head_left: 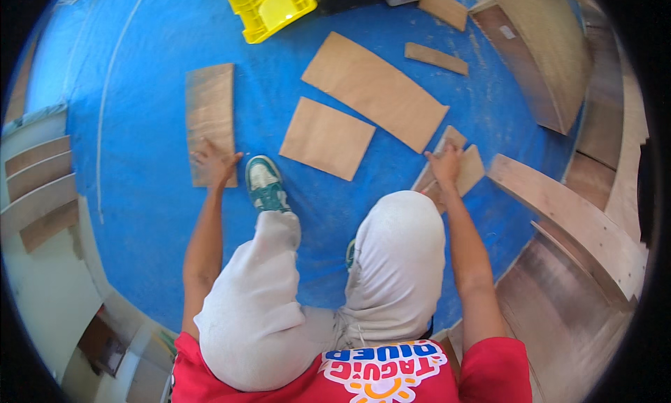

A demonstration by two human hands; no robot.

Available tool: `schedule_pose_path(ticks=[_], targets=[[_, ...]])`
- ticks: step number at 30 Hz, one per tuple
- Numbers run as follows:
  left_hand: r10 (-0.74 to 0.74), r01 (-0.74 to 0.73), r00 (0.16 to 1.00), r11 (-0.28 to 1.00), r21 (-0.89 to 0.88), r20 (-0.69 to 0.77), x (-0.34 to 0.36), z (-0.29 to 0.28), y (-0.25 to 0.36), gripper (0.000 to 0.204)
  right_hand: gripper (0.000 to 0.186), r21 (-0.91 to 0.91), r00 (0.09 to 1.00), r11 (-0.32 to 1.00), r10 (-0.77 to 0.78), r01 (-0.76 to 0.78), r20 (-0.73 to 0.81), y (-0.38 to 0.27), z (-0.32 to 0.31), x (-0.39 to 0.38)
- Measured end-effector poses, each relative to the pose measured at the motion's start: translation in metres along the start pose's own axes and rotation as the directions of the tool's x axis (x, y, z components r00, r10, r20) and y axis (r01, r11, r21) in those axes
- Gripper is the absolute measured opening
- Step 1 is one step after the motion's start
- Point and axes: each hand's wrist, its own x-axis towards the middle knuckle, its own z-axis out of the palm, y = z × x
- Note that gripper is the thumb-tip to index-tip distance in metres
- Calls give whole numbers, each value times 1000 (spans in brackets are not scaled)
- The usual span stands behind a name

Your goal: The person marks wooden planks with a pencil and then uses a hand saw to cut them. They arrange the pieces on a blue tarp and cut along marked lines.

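My left hand lies with spread fingers on the near end of a long rectangular wooden board, its thumb reaching past the board's right edge. To the right, beside my knee, my right hand is closed on a narrow wooden board. A second small wooden piece shows beside and partly under that hand. Between my hands, farther off, lie a squarish wooden panel and a larger tapered wooden panel, both flat on the blue sheet.
A small wooden strip lies beyond the panels. At the far edge stands a yellow plastic crate. Large wooden panels and a curved wooden piece line the right side. Several boards lean at the left. My shoe stands between the boards.
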Motion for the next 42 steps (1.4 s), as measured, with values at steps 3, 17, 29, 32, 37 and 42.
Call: schedule_pose_path(ticks=[3, 17, 29, 32, 37, 42], targets=[[-3, 3, 1000, 1000, -13, 17, -10, -9, 7, 134, 82, -20, 984, 996, 92, -90, 152, -18, -13, 1], [317, -355, 933, 890, -286, -169, -61, -173, 19, 57, 77, 194, 998, 979, 67, -63, -13, -76, -5, 34], [505, -493, 846, 622, -609, -170, -125, -121, 143, 58, 116, -3, 884, 889, 456, -458, 103, -19, -1, -22], [537, -290, 843, 440, -850, -9, -121, -84, 157, 60, 99, 162, 916, 904, 376, -395, 137, -25, -31, -13], [582, -19, 776, 409, -912, 245, -129, -51, 152, 62, 43, 766, 976, 621, -10, -164, 217, -82, -42, -19], [553, 53, 769, 444, -894, 321, -117, -53, 151, 60, 48, 889, 826, 458, -505, 10, 251, -196, -12, -25]])
